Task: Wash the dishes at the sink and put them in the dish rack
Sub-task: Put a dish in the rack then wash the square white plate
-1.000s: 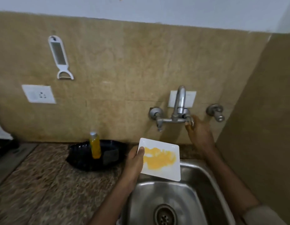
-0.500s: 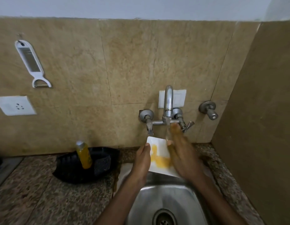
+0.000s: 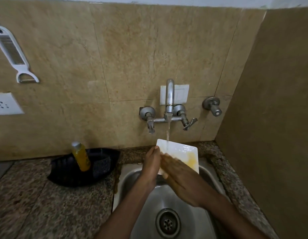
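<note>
A square white plate (image 3: 181, 153), glossy and smeared yellow, is tilted over the steel sink (image 3: 167, 200) under the tap's (image 3: 169, 100) stream. The left hand (image 3: 150, 163) grasps its left edge; the right hand (image 3: 180, 176) lies flat on it, fingers released. A black tray (image 3: 63, 171) stands on the speckled granite bench (image 3: 51, 204).

Tap on, plate under the stream

The right hand (image 3: 182, 178) is off the tap (image 3: 169, 107) handle and now lies across the plate (image 3: 182, 153), fingers flat. Water now runs from the spout onto the plate's far edge. The yellow smear has thinned to a patch at the right side.
</note>
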